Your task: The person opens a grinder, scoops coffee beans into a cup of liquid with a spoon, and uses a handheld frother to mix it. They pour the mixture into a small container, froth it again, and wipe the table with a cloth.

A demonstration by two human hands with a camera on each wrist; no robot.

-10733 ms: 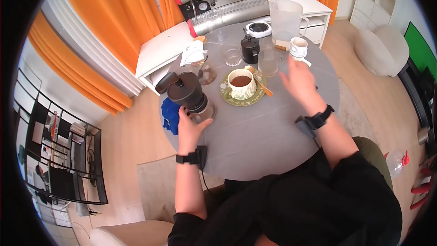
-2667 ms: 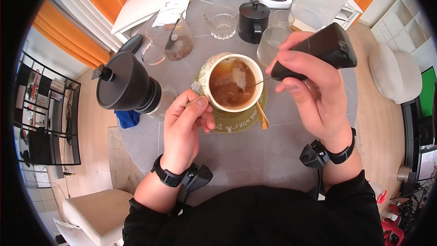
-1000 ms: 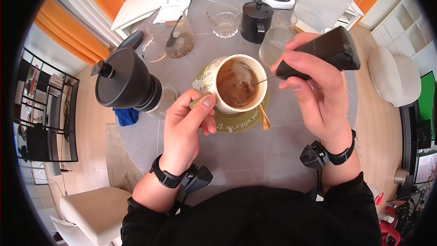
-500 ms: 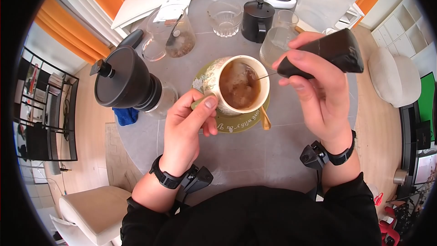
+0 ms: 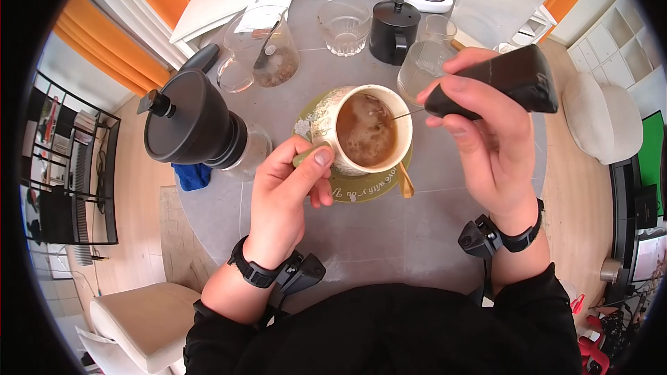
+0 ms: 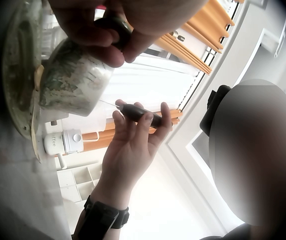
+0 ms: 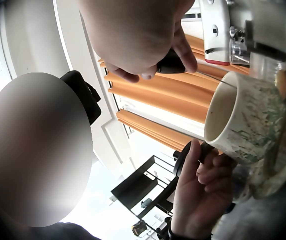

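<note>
A patterned cream cup [image 5: 323, 132] of brown, frothy liquid is held above a green saucer [image 5: 358, 191], tilted slightly in the head view. The left hand [image 5: 281, 187] pinches its green handle [image 5: 310, 155] between thumb and fingers. To the right, the right hand [image 5: 490, 139] grips a black handheld whisk [image 5: 497, 83] by its body; the thin metal shaft [image 5: 407, 115] slants down over the rim into the liquid, its tip hidden. In the right wrist view the cup [image 7: 255, 120] stands beside the left hand [image 7: 198, 195]. A gold spoon [image 5: 406, 180] lies on the saucer.
A black grinder [image 5: 186, 121] and blue cloth [image 5: 192, 176] are at the left. Behind the cup are a glass jug [image 5: 278, 66], a tumbler [image 5: 344, 31], a black pot [image 5: 393, 31] and a ribbed glass [image 5: 419, 73]; a tall clear pitcher [image 5: 493, 3] stands farther right.
Earlier, the left hand was on the grinder and the cup stood on its saucer. Now the hands hold the cup handle and whisk. Over the last second, cup and whisk shifted slightly right; the froth pattern changed.
</note>
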